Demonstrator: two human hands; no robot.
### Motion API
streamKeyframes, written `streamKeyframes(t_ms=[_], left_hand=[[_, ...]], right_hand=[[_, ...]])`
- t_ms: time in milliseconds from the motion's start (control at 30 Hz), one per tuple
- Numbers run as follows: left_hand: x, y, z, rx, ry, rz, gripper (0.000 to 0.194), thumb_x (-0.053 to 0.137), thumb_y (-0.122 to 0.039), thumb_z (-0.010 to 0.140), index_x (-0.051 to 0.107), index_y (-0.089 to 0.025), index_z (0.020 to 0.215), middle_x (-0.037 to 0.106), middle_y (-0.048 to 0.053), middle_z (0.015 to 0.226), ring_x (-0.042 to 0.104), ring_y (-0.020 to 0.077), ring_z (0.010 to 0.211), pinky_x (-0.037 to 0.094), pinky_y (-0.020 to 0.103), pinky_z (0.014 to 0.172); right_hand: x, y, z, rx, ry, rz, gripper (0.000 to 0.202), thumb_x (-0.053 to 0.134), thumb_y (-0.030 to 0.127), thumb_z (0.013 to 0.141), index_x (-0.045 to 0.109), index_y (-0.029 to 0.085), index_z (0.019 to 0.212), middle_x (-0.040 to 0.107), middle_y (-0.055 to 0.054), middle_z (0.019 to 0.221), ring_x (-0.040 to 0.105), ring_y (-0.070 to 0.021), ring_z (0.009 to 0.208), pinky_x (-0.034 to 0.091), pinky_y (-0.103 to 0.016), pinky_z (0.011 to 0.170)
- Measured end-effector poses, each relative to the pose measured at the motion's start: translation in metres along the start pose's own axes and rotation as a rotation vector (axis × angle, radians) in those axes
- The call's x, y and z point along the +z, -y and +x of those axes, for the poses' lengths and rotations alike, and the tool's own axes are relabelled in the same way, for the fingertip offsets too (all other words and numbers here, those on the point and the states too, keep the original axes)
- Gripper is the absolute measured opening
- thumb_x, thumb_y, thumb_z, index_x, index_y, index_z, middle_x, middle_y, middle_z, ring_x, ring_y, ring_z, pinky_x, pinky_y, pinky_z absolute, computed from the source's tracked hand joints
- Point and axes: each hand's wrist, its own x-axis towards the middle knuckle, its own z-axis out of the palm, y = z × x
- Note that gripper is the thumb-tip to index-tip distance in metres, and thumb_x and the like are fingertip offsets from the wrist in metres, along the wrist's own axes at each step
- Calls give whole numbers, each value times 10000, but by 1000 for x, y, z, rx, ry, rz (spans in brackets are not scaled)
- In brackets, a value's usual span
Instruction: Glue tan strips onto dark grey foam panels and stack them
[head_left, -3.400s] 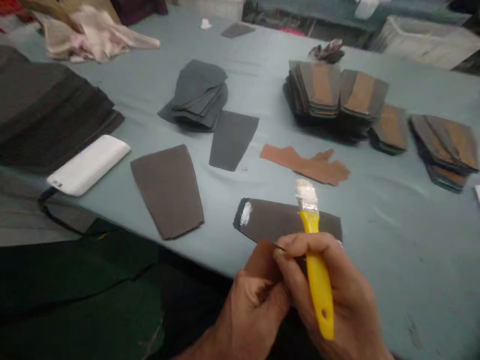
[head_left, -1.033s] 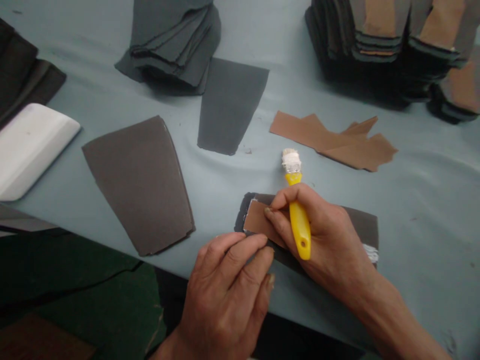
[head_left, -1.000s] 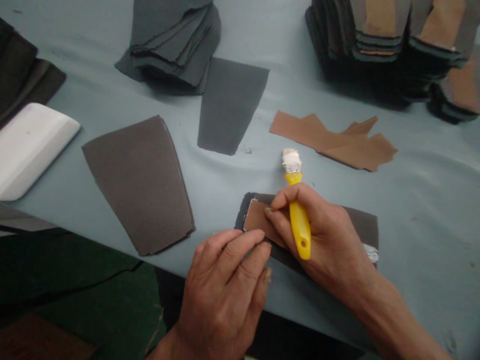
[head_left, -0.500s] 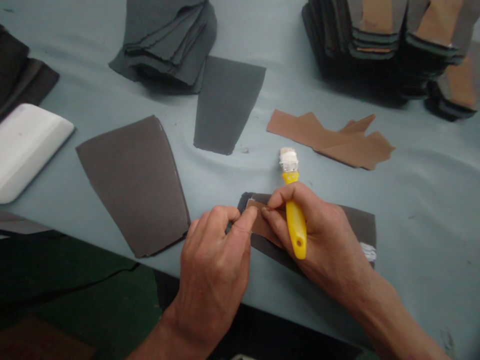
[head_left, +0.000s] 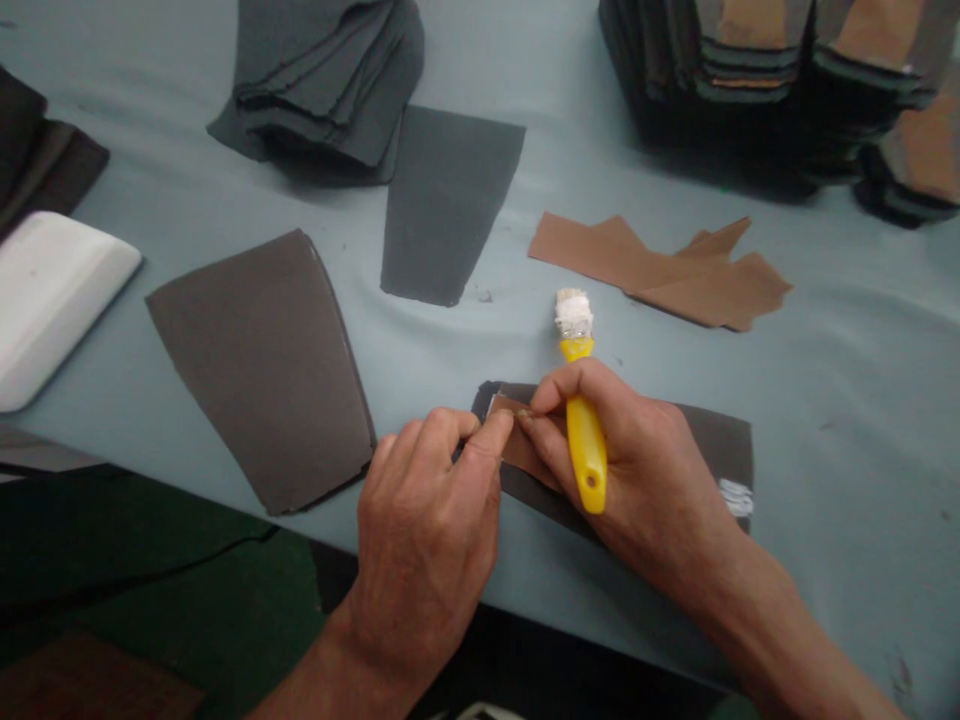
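My right hand (head_left: 637,460) holds a yellow-handled brush (head_left: 586,440), its white-coated bristles pointing away from me. Its thumb and index fingertips also touch a brown strip (head_left: 525,455) lying on a dark grey piece (head_left: 716,445). My left hand (head_left: 431,500) has curled fingers, with thumb and index fingertip pressed at the strip's left end. Whether it grips the strip's edge is hidden. A white smear (head_left: 736,498) shows on the right end of the dark piece. Both hands' fingertips nearly meet over the strip.
Brown strips (head_left: 675,275) lie beyond the brush. A dark stack (head_left: 266,370) sits left of my hands, a grey piece (head_left: 450,205) and grey stack (head_left: 330,90) behind. A white block (head_left: 60,300) is far left; layered piles (head_left: 750,75) stand back right.
The view has shifted slightly. Both hands stay at the brown strip, with the fingertips of my right hand a little closer to those of my left. The brush is still held.
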Motion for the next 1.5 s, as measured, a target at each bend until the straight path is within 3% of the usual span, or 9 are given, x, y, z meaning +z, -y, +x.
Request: streamKeyframes(t_ms=[233,533,1000,1267,1500], left_hand=[[-1,1,1,-2,17,24,306,514,-68,1003,649,-137,1269,662,58,892,616,237,799,429,382,685],[0,0,1,-8,16,33,308,508,-74,1004,652,-136,1270,658,63,897,608,246,792,421,389,688],[0,-1,1,-26,44,73,316,521,-80,1001,650,-157,1279,652,53,887,606,255,781,410,394,680],[0,0,1,-11,50,119,309,515,-92,1005,652,-160,1273,652,45,897,606,258,781,414,397,685],[0,8,2,75,36,138,299,507,-154,1035,666,-143,1289,644,47,881,608,260,778,410,404,701]], right_hand=[[-1,2,3,3,28,8,90,638,244,967,557,250,929,647,63,687,540,-102,517,384,-219,527],[-1,3,3,-1,14,-5,112,638,232,959,544,246,900,589,73,630,441,-88,460,352,-199,487],[-2,5,5,-62,2,-20,202,694,125,911,525,231,876,542,109,593,406,-53,449,331,-149,458],[0,3,4,-47,15,-13,157,669,184,931,526,233,890,579,98,629,415,-66,458,327,-190,477],[0,8,4,24,79,-18,76,597,185,957,538,233,956,672,31,813,583,-134,663,372,-263,629]])
